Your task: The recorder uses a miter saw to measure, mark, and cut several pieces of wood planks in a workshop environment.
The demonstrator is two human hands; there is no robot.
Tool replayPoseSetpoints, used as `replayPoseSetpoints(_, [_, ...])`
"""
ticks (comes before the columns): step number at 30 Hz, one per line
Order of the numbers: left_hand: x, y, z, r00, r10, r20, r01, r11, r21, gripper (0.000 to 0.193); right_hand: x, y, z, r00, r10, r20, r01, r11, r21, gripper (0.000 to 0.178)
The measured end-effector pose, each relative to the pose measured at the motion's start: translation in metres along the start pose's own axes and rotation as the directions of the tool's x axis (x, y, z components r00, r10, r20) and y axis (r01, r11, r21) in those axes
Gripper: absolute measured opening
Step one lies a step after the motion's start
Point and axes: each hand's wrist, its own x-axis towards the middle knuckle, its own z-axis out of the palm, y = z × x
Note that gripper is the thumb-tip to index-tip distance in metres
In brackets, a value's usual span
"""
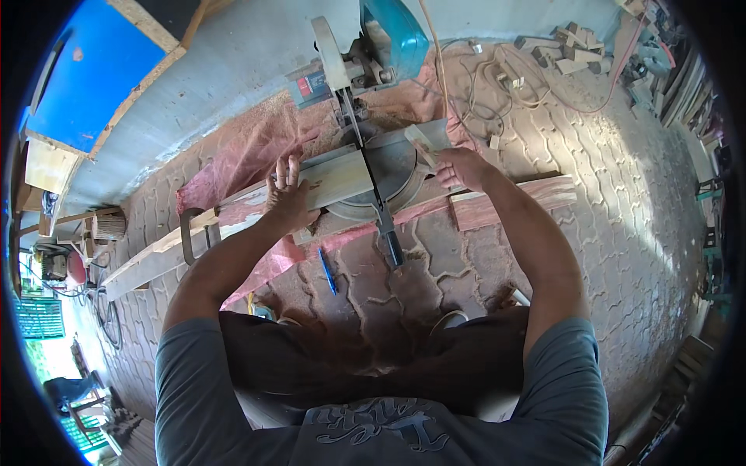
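Observation:
A pale wooden board [339,180] lies on the mitre saw [395,43], its right end beside the blade slot. My left hand [289,196] holds this board down, fingers reaching over its far side and thumb along the near edge. Right of the slot, my right hand [461,168] is closed around a small wooden offcut [420,145], raised over the saw's round table [398,175]. The teal saw head stands up at the far side, and its handle bar [391,242] points toward me.
A blue pen [327,272] lies on the paving in front of my feet. Reddish wood [513,202] sits right of the saw, and a metal clamp [189,235] is at the left. Pink sheeting [233,175] and cables [505,81] spread around. Wood scraps [571,50] are piled far right.

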Motion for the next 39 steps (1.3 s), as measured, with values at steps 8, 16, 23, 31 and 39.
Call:
replayPoseSetpoints(8, [-0.001,-0.004,0.009,1.0,0.006,-0.016,-0.006,1.0,-0.021,0.09,-0.107,-0.066,-0.01,0.962,-0.026,-0.273,-0.254,0.286,-0.924,0.047])
replayPoseSetpoints(16, [-0.01,-0.012,0.006,0.995,0.08,-0.052,-0.085,0.991,-0.103,0.086,-0.257,-0.212,0.144,0.979,0.148,0.142,0.102,0.247,-0.964,0.026])
replayPoseSetpoints(23, [-0.012,-0.011,0.0,0.996,0.088,-0.035,-0.091,0.99,-0.105,0.086,-0.182,-0.41,0.279,0.499,-0.842,0.207,0.508,0.089,-0.857,0.042])
replayPoseSetpoints(31, [-0.01,0.0,-0.007,1.0,-0.029,-0.002,0.028,0.985,-0.168,0.075,-0.18,-0.302,0.316,0.436,-0.849,0.297,0.587,0.018,-0.81,0.046])
replayPoseSetpoints(39, [-0.007,0.008,-0.006,0.997,-0.011,-0.08,-0.005,0.981,-0.192,0.046,-0.229,-0.105,0.247,0.918,0.088,0.386,0.356,0.242,-0.903,0.052])
